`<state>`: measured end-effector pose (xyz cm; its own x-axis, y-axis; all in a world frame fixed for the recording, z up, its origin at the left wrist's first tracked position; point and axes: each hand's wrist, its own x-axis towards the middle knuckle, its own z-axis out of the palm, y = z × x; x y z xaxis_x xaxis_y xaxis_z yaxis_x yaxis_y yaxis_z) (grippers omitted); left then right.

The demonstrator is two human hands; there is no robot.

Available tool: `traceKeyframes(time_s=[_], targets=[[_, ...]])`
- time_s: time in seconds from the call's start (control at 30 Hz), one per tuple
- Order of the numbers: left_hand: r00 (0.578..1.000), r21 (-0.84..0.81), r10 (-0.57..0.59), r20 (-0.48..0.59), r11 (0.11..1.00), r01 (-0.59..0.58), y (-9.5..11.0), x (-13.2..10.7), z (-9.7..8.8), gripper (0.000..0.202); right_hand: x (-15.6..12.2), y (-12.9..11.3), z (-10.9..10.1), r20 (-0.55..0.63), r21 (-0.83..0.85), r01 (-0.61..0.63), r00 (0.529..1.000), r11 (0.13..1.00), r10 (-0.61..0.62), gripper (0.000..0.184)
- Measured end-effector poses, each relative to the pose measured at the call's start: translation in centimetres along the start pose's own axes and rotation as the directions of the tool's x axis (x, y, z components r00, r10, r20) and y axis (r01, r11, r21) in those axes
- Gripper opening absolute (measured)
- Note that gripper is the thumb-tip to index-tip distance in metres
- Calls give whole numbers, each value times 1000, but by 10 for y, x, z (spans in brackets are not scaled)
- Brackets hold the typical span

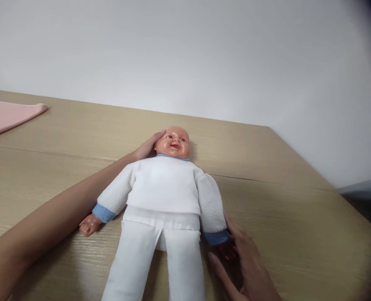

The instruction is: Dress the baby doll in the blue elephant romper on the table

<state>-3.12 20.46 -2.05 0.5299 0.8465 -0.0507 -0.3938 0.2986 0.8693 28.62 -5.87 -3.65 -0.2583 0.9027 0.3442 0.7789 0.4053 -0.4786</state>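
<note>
A doll [165, 186] with a bare plastic head lies on its back on the wooden table. It wears a white fleece top with blue collar and cuffs, and white trousers whose lower ends are out of frame. My left hand [149, 146] cups the side of the doll's head, with several fingers hidden behind it. Close to the blue cuff [217, 237] at the right is my right hand [245, 255]. Its fingers touch the outer sleeve, while the thumb stands apart on the other side of the doll's small hand, which is partly in shadow.
A folded pink cloth [11, 116] lies at the table's far left. The wooden table [285, 217] has a seam across it and ends in a slanting edge on the right. Behind it rises a pale wall [173, 54]. Something dark shows beyond the right edge.
</note>
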Motion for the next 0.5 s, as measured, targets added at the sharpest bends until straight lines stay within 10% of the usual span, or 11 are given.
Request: traceKeyframes(time_s=[0.33, 0.5], targets=[[1000, -56, 24, -10, 998, -25, 1, -5, 6, 64, -5, 1, 5, 24, 51, -121, 993, 991, 120, 77], [991, 65, 30, -134, 998, -21, 11, -10, 7, 56, 0, -8, 1, -145, 3, -64, 987, 998, 64, 77]])
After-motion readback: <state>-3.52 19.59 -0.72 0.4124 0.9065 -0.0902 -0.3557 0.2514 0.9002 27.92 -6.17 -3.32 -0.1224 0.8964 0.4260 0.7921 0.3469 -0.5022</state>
